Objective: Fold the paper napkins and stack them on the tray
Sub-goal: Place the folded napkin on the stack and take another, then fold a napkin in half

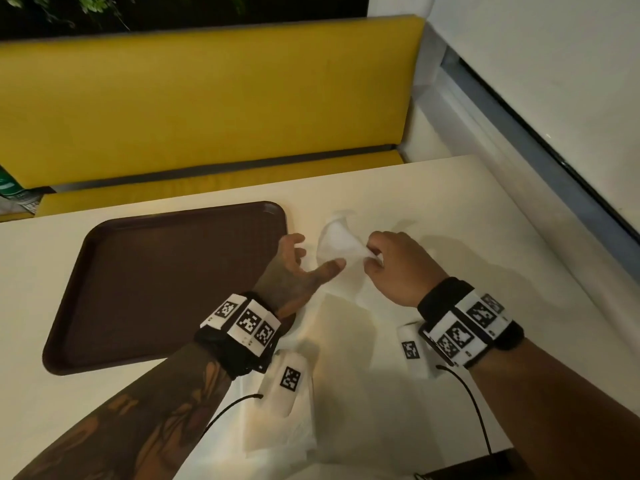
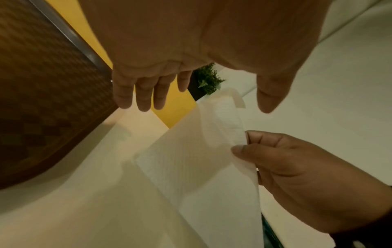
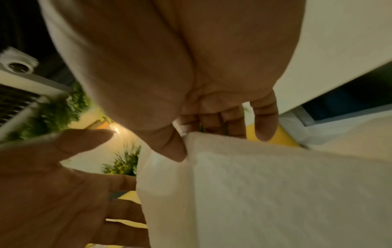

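Observation:
A white paper napkin (image 1: pixel 337 241) is lifted off the cream table, its lower part trailing down toward me. My right hand (image 1: pixel 394 265) pinches the napkin's edge (image 2: pixel 239 139) between thumb and fingers; the same pinch shows in the right wrist view (image 3: pixel 186 142). My left hand (image 1: pixel 304 261) hovers open just left of the napkin, fingers spread, thumb pointing at the paper, holding nothing. Its fingers (image 2: pixel 144 94) and thumb stand apart above the sheet. The dark brown tray (image 1: pixel 166 289) lies bare on the table to the left.
More white napkins (image 1: pixel 277 424) lie flat on the table (image 1: pixel 485 202) near my forearms. A yellow padded bench (image 1: pixel 207 109) runs behind the table. A wall and a dark window ledge (image 1: pixel 554 140) close off the right side. Cables hang from both wristbands.

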A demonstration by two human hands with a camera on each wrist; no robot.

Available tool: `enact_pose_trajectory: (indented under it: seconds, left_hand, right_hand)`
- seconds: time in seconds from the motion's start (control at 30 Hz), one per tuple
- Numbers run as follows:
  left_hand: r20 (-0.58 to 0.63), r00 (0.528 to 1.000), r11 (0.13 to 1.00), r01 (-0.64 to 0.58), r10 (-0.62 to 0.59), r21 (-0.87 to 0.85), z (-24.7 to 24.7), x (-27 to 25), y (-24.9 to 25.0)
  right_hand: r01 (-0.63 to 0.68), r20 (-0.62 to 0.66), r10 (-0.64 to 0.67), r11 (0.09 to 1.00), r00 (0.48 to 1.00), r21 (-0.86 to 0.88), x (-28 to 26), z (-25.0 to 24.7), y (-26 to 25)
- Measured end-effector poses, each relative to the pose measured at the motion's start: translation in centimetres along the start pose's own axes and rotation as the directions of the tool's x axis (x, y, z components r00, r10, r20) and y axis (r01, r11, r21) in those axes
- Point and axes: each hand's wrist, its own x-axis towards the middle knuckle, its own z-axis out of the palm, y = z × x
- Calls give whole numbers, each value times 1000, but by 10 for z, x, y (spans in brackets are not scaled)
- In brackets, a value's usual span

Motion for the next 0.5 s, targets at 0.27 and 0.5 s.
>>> enact_pose_trajectory:
  seconds: [0.27,0.5]
  left_hand:
    - [-15,973,959,-232,232,-165,-21,-12,32]
    - [203,937,843,-143,284,-518,-52,-22,45]
  right_hand:
    - [106,-119,-82,972,989,209,-5,-20,-17]
    - [-500,394,312,454,864,738,6,-4,10]
